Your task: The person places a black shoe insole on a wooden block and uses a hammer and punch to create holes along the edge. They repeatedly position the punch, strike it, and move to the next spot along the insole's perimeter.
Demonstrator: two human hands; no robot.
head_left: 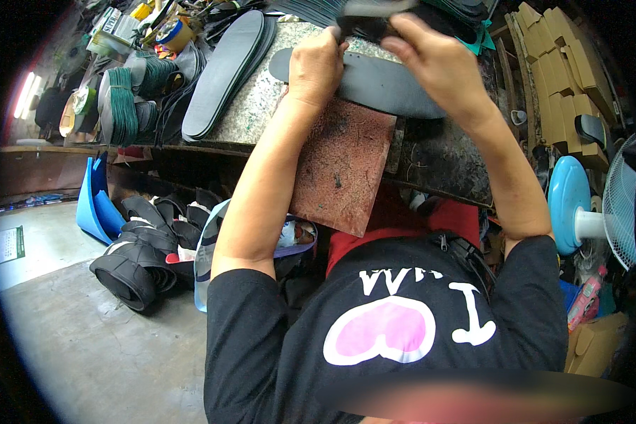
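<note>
A long dark grey shoe sole [389, 85] lies across the workbench, its narrower end reaching out to the left of my left wrist. My left hand [316, 67] is closed over the sole, its fingertips on a small black piece that I cannot make out. To its right, my right hand [438, 67] is raised above the sole with fingers curled, slightly smeared by motion. Between both hands, at the top edge, is a blurred black object [364, 27] with a grey upper part; its kind is unclear. Under the sole's near edge, a reddish-brown board [343, 166] juts toward my lap.
Stacked soles [226, 74] lie on the bench's left, beside coils of green cord [122, 106]. Black rolled material [138, 268] sits on the floor at left. Cardboard boxes [558, 71] and a blue-and-white fan [571, 205] stand at right.
</note>
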